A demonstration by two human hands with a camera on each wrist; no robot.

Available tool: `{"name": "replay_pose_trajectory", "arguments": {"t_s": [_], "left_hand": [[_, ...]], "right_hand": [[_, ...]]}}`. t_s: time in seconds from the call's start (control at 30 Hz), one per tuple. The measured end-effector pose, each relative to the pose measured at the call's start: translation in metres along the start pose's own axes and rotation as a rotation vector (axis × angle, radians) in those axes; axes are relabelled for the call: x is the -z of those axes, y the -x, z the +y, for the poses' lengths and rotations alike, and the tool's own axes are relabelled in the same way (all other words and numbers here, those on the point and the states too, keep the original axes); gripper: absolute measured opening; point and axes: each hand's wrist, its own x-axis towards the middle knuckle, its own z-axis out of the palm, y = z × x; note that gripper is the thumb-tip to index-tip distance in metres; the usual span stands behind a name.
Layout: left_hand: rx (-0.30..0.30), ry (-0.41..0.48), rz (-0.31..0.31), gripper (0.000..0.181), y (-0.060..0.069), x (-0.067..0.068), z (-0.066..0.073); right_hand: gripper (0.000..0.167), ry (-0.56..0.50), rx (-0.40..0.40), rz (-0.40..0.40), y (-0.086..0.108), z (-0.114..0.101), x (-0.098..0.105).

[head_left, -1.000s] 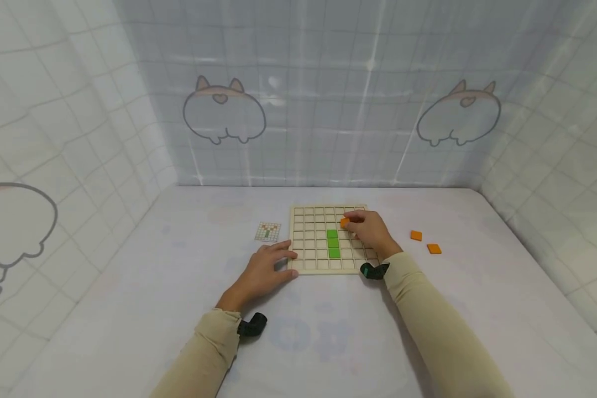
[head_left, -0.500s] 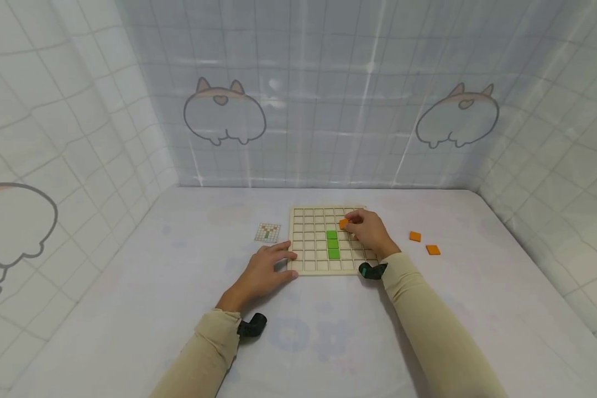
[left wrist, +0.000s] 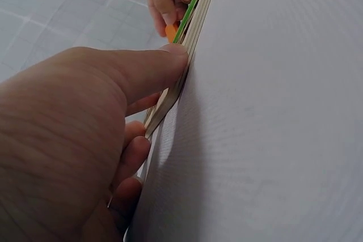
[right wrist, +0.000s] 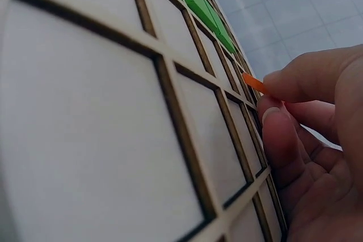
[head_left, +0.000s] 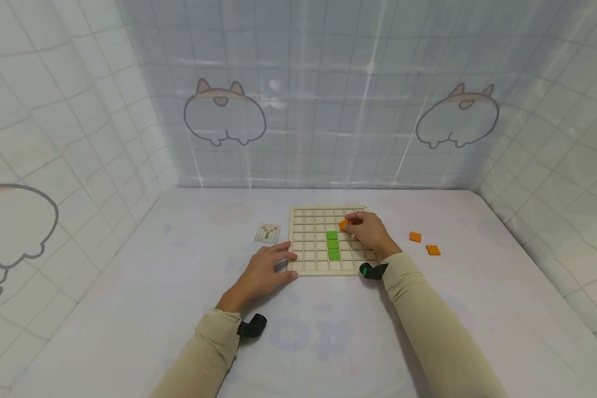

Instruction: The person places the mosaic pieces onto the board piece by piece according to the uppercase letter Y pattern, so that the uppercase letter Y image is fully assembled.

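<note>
A wooden grid board [head_left: 308,272] lies flat on the table, with several green square tiles [head_left: 333,244] in one column of its cells. My right hand [head_left: 370,232] pinches an orange square tile [head_left: 344,225] over the board, up and right of the green column. In the right wrist view that tile [right wrist: 253,82] is tilted between thumb and fingers, one edge close to a cell. My left hand [head_left: 263,271] rests at the board's left side, fingers loosely spread. Its thumb [left wrist: 164,60] touches the board's edge in the left wrist view.
A small pattern card [head_left: 267,232] with a printed coloured grid lies left of the board. Two loose orange tiles, one nearer the board [head_left: 415,236] and one closer to me [head_left: 433,250], lie to the right. A sheet with cartoon drawings hangs behind the table.
The orange tile in my right hand has shifted very slightly left and toward me. My left hand keeps its place at the board's side.
</note>
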Motion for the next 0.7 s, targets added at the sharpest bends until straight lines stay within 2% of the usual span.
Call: {"name": "replay_pose_trajectory", "arguments": {"t_s": [0.3, 0.7], "left_hand": [[-0.004, -0.002, 0.002, 0.04, -0.0004, -0.001, 0.0], [-0.012, -0.014, 0.006, 0.04, 0.0002, -0.0013, -0.0012]], "right_hand": [[0.04, 0.026, 0.013, -0.013, 0.0023, -0.0021, 0.0006], [0.037, 0.078, 0.003, 0.017, -0.0001, -0.0038, -0.0027]]}}
